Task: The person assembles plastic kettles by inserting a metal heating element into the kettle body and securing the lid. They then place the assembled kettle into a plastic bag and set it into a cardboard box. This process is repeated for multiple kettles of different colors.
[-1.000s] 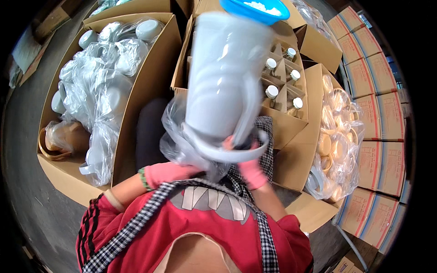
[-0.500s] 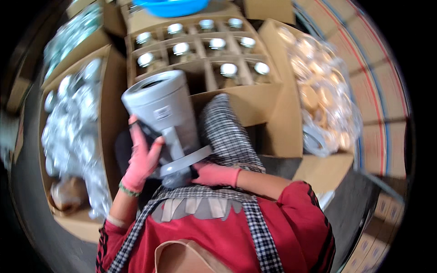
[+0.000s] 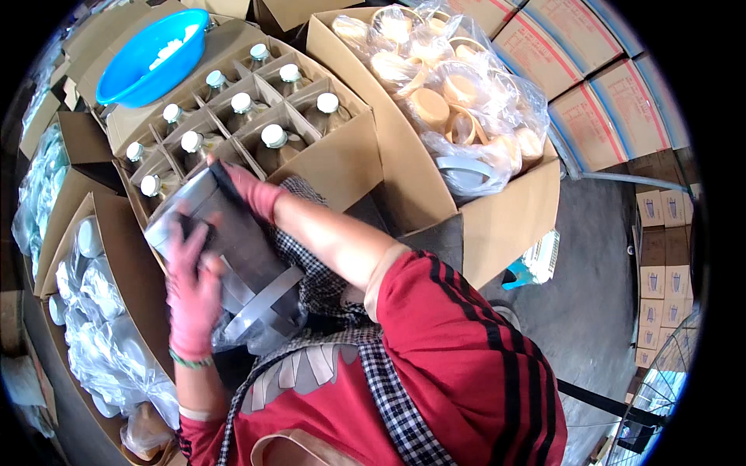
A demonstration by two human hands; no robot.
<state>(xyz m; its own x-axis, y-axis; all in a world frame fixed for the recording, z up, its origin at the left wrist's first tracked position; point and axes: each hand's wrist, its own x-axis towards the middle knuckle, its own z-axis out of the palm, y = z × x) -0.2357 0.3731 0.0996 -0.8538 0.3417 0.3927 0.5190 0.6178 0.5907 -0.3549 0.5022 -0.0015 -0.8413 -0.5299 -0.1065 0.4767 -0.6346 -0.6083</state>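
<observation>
You hold a smooth grey cylindrical jug (image 3: 225,248) tilted across your lap, your left hand (image 3: 190,291) in its pink glove clasped over its side and your right hand (image 3: 252,190) gripping its upper rim, so both hands are closed firmly on it just in front of the divided cardboard carton (image 3: 233,128) of white-capped bottles. It looks as though you are stripping the thin, crinkled clear plastic wrap (image 3: 256,330) that bunches around the jug's metal-banded base; the next move seems to call for a steady hold while the slippery film slides free.
</observation>
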